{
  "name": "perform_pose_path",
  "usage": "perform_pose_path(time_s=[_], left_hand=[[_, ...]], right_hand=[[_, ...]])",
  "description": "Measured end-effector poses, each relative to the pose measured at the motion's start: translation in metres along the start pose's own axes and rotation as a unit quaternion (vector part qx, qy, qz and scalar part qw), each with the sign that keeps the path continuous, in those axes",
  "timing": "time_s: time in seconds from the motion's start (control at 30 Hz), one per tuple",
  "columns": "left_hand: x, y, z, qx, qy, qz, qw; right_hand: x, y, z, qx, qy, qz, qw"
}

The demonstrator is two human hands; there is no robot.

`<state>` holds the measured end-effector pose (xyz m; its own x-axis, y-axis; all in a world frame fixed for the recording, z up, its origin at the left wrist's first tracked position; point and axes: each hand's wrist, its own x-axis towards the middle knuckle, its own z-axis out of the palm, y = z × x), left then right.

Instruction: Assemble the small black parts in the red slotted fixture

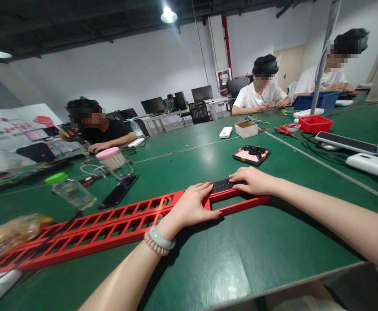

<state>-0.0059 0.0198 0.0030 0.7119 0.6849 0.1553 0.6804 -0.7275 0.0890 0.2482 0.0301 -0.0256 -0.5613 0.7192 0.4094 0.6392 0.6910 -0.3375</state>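
Observation:
A long red ladder-like frame (pixel 111 231) lies across the green table. On its right end sits a black rectangular part (pixel 222 185) with a segmented top. My left hand (pixel 192 203) rests over the frame with fingers stretched; the fingertips touch the left end of the black part, and the thumb lies apart on the near red rail. At the other end, my right hand (pixel 252 180) has its fingers and thumb closed over the black part, hiding that end. A shallow black tray (pixel 252 162) with a pink bottom and small black pieces is just beyond.
Left of the frame are a phone (pixel 119 192), a green-lidded jar (pixel 72 192), a pink-lidded jar (pixel 114 162) and a plastic bag (pixel 14 235). At right stand a red bin (pixel 316 124), a metal pole (pixel 323 60) and a white power bank (pixel 373 166). Three people sit around the table.

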Motion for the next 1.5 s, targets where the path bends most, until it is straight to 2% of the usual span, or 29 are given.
perform_pose_path(time_s=[0.63, 0.87, 0.97, 1.07, 1.2, 1.3, 1.5], left_hand=[[-0.003, 0.003, -0.002, -0.001, -0.008, -0.009, 1.0], [-0.001, -0.001, 0.003, -0.007, 0.006, -0.007, 1.0], [-0.001, -0.002, 0.003, 0.007, -0.001, -0.005, 1.0], [0.0, 0.0, 0.002, 0.015, -0.009, -0.004, 1.0], [0.0, 0.0, 0.001, 0.022, -0.015, -0.008, 1.0], [0.0, 0.0, 0.002, 0.021, -0.015, -0.008, 1.0], [-0.001, 0.002, 0.0, 0.016, -0.029, -0.014, 0.999]], right_hand=[[-0.003, -0.006, 0.004, -0.007, 0.025, 0.0, 1.0], [-0.003, -0.005, 0.001, 0.001, 0.022, -0.026, 0.999], [-0.002, -0.002, 0.003, -0.015, 0.053, -0.007, 0.998], [-0.002, 0.01, 0.007, -0.06, 0.132, 0.042, 0.988], [-0.001, 0.042, 0.009, -0.125, 0.239, 0.082, 0.959], [-0.003, 0.072, 0.009, -0.153, 0.271, 0.112, 0.944], [-0.003, 0.124, 0.009, -0.169, 0.32, 0.221, 0.906]])
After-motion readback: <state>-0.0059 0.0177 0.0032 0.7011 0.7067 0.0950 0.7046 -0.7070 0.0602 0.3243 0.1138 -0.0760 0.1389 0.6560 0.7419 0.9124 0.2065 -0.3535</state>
